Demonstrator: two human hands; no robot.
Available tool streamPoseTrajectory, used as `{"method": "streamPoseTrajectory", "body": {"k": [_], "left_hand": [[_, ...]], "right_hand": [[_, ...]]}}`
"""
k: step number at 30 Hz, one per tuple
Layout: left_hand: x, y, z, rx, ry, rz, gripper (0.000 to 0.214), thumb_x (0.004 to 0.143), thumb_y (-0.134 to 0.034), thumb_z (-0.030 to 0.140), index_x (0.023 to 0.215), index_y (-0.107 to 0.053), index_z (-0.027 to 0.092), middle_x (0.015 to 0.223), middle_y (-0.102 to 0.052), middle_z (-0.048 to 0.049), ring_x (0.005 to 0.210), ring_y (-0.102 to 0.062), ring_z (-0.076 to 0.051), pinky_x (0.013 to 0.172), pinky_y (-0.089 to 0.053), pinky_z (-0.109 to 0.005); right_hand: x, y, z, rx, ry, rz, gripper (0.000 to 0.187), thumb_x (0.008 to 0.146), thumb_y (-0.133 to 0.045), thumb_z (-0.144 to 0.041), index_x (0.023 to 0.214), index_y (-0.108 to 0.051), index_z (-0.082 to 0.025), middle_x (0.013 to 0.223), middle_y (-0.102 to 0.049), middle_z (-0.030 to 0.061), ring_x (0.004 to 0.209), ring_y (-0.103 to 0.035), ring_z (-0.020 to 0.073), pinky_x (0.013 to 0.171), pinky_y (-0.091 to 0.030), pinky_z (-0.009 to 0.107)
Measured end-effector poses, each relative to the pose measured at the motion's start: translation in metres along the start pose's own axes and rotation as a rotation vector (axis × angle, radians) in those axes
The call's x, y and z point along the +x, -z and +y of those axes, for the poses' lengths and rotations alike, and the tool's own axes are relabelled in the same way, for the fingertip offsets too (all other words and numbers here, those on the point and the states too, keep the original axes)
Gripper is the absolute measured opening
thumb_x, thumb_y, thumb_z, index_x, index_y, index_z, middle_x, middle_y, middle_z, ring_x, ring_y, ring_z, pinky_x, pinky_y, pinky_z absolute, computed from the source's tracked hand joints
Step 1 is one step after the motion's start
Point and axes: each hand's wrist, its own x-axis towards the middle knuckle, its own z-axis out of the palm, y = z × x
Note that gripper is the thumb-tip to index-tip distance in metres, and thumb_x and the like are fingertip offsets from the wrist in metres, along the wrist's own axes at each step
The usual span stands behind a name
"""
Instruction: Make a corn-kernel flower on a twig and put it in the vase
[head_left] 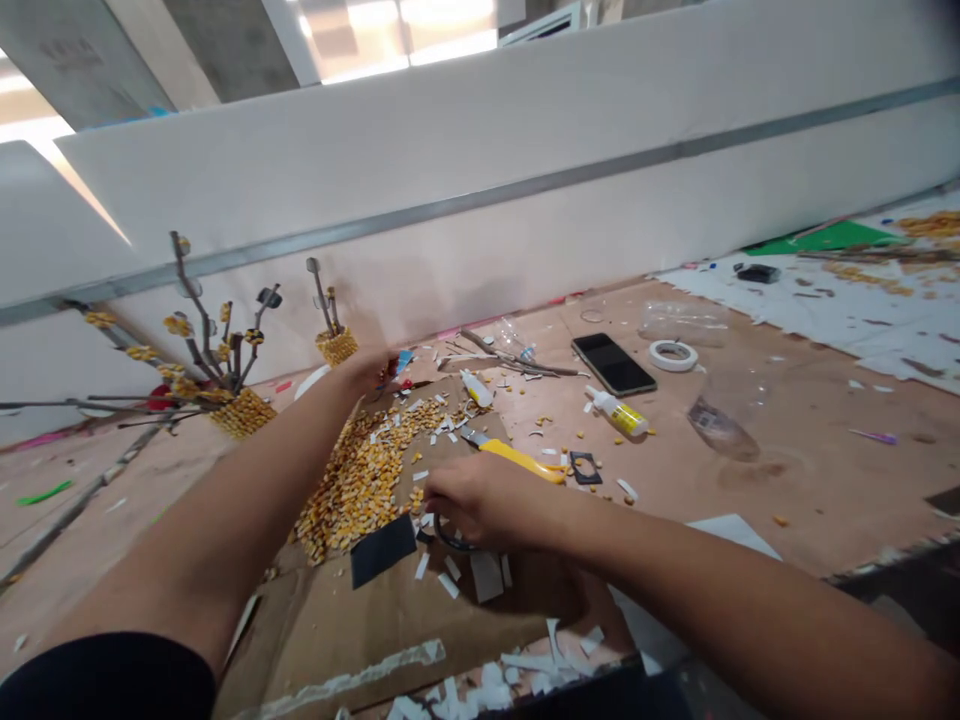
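My left hand [375, 369] reaches to the far end of a heap of corn kernels [367, 480]. A small blue piece [405, 360] lies by its fingertips; its fingers are mostly hidden and blurred. Low over the cardboard [315, 625], my right hand [480, 500] has its fingers curled in. A dark curved loop [448, 535] shows under them, most of it covered. Left of that hand lies a black rectangular piece [382, 550], and just beyond it a yellow utility knife [517, 460]. White paper scraps [448, 585] are scattered around it.
Twigs with kernels stand in a corn-covered pot [244, 413] at left, a smaller pot [337, 346] behind. Glue bottles [619, 413], a phone [613, 362], a tape roll [673, 355] and a clear plastic bottle piece [724, 425] lie at right. A white wall [465, 230] runs behind.
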Motion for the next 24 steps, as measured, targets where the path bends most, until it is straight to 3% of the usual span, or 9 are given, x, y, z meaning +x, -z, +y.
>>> {"method": "streamPoseTrajectory", "body": {"k": [4, 10, 13, 17, 20, 24], "left_hand": [[-0.018, 0.023, -0.021, 0.062, -0.004, -0.035, 0.041, 0.101, -0.069, 0.037, 0.135, -0.063, 0.016, 0.136, -0.066, -0.0129, 0.115, -0.069, -0.027, 0.095, -0.061, -0.049], [-0.08, 0.062, -0.066, 0.147, -0.083, -0.044, 0.039, 0.101, -0.068, 0.037, 0.134, -0.064, 0.017, 0.135, -0.066, -0.0123, 0.113, -0.069, -0.027, 0.094, -0.061, -0.048], [-0.108, 0.074, -0.079, 0.187, -0.169, -0.042, 0.029, 0.1, -0.069, 0.035, 0.123, -0.069, 0.017, 0.124, -0.071, -0.0101, 0.104, -0.071, -0.023, 0.089, -0.062, -0.042], [-0.141, 0.082, -0.083, 0.241, -0.329, -0.034, 0.007, 0.081, -0.083, 0.02, 0.088, -0.079, 0.02, 0.089, -0.077, -0.0064, 0.084, -0.07, -0.022, 0.075, -0.056, -0.032], [-0.172, 0.082, -0.089, 0.278, -0.451, -0.028, 0.007, 0.079, -0.079, 0.016, 0.082, -0.08, 0.022, 0.083, -0.077, -0.005, 0.078, -0.067, -0.021, 0.072, -0.05, -0.031], [-0.211, 0.084, -0.112, 0.305, -0.552, 0.004, 0.01, 0.081, -0.075, 0.018, 0.073, -0.077, 0.022, 0.068, -0.071, -0.0025, 0.064, -0.058, -0.018, 0.063, -0.04, -0.03]], "right_hand": [[-0.002, 0.0, -0.002, 0.014, -0.016, -0.03, 0.013, 0.101, -0.059, -0.019, 0.095, -0.069, -0.014, 0.092, -0.076, 0.0094, 0.079, -0.062, 0.0173, 0.071, -0.038, 0.028], [-0.007, -0.002, -0.004, 0.067, -0.028, -0.026, 0.013, 0.098, -0.061, -0.014, 0.094, -0.072, -0.017, 0.091, -0.078, 0.0087, 0.08, -0.067, 0.0178, 0.072, -0.043, 0.028], [-0.009, -0.003, -0.001, 0.095, -0.023, -0.031, 0.015, 0.096, -0.062, -0.011, 0.092, -0.074, -0.018, 0.088, -0.079, 0.0083, 0.08, -0.07, 0.0188, 0.073, -0.046, 0.029], [-0.012, -0.006, 0.007, 0.121, -0.015, -0.029, 0.017, 0.097, -0.06, -0.013, 0.1, -0.075, -0.02, 0.094, -0.081, 0.0082, 0.085, -0.072, 0.0203, 0.078, -0.051, 0.032], [-0.015, -0.006, 0.011, 0.133, -0.022, -0.034, 0.017, 0.1, -0.058, -0.018, 0.101, -0.074, -0.02, 0.094, -0.08, 0.0078, 0.086, -0.073, 0.0204, 0.081, -0.053, 0.033], [-0.017, -0.007, 0.015, 0.129, -0.083, -0.042, 0.019, 0.101, -0.056, -0.027, 0.1, -0.074, -0.022, 0.093, -0.08, 0.0067, 0.085, -0.072, 0.0201, 0.08, -0.053, 0.032]]}}
